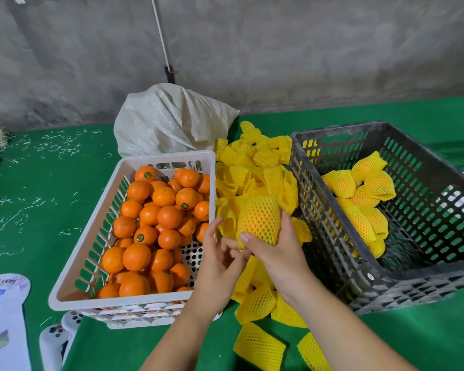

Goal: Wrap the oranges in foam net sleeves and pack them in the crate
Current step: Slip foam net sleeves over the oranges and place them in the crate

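Head view: a sleeved orange (260, 219) is gripped in the right hand (275, 253), above the loose foam net sleeves (255, 167); the left hand (220, 259) is held slack beside it, holding nothing. The net should be drawn fully over both ends before the fruit is set in the dark crate (332, 223) among wrapped ones. Small round stickers are seen on the bare oranges (150, 226) in the white basket (91, 231); nothing can be read.

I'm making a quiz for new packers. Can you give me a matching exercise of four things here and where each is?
Things:
1. bare oranges
2. wrapped oranges
3. loose foam sleeves
4. sack

Places:
A. between the two crates
B. behind the white crate
C. in the white crate
D. in the dark crate

Pairs: 1-C, 2-D, 3-A, 4-B
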The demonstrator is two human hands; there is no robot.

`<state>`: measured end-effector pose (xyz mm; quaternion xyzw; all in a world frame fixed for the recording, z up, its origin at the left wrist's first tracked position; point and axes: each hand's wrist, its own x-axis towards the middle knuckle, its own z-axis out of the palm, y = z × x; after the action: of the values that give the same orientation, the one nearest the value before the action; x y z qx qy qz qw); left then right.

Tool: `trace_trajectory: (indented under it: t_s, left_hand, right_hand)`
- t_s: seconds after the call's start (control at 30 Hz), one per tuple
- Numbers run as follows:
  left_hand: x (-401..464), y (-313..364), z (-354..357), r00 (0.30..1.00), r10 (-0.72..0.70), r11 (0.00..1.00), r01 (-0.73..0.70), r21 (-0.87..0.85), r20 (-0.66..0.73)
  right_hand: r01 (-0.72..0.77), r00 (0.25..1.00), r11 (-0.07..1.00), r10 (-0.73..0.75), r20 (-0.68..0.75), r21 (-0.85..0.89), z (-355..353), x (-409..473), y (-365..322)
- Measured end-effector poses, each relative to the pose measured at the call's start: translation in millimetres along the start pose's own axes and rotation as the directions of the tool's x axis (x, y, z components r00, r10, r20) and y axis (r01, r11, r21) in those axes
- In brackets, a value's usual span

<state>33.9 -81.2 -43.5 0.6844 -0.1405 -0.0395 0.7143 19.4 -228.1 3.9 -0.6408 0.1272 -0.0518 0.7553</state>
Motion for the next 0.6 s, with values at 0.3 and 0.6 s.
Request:
trace_trajectory:
  t_s: [0.3, 0.6]
  left_hand:
    - [24, -6, -37, 0.936, -0.091, 0.99, 0.123, 0.072, -0.341]
    - [79, -41, -71, 0.967, -0.183, 0.766, 0.253, 0.591, -0.177]
  right_hand:
    - [0.021, 0.879, 0.976, -0.12, -0.461, -0.215, -117, 104, -42]
    - [-0.071, 0.936, 0.474, -0.272, -0.223, -0.878, -122, 125, -23]
